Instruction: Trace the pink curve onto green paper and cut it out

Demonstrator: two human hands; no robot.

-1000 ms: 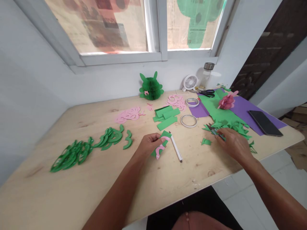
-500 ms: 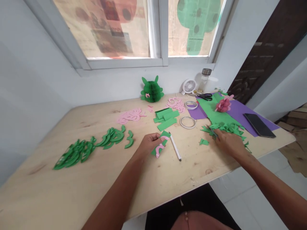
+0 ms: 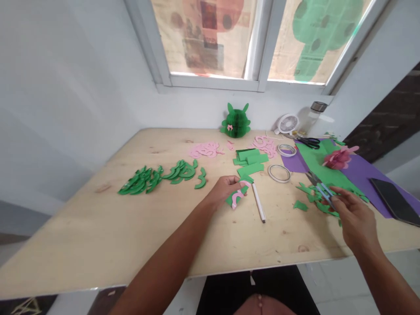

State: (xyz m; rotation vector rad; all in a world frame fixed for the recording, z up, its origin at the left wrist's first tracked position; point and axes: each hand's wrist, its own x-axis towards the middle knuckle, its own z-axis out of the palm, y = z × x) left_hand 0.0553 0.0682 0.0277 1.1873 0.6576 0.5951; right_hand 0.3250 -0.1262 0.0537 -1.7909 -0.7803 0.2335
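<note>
My left hand [image 3: 226,189] pinches a green paper strip [image 3: 244,179] together with a curved pink paper cutout [image 3: 235,199] lying over it. Just right of that hand a white pen [image 3: 259,202] rests on the table. In my right hand [image 3: 356,214] is a pair of scissors [image 3: 322,189] with light blue handles, blades pointing up and left. The scissors are above a heap of green paper scraps [image 3: 323,205]. Folded green strips [image 3: 251,159] lie beyond my left hand. To its left are curved green cutouts [image 3: 183,171] and a larger green pile [image 3: 139,181].
Pink cutouts [image 3: 206,149], two tape rolls [image 3: 279,173], black scissors [image 3: 308,142] and a green paper ball figure [image 3: 236,123] lie farther back. A small fan [image 3: 288,124] and a glass bottle [image 3: 313,118] stand by the wall. A phone [image 3: 395,199] and a pink paper flower [image 3: 339,158] are at right.
My right hand has lifted the scissors up from the green scraps. My left hand still holds the green strip and pink cutout. The view has turned to the left.
</note>
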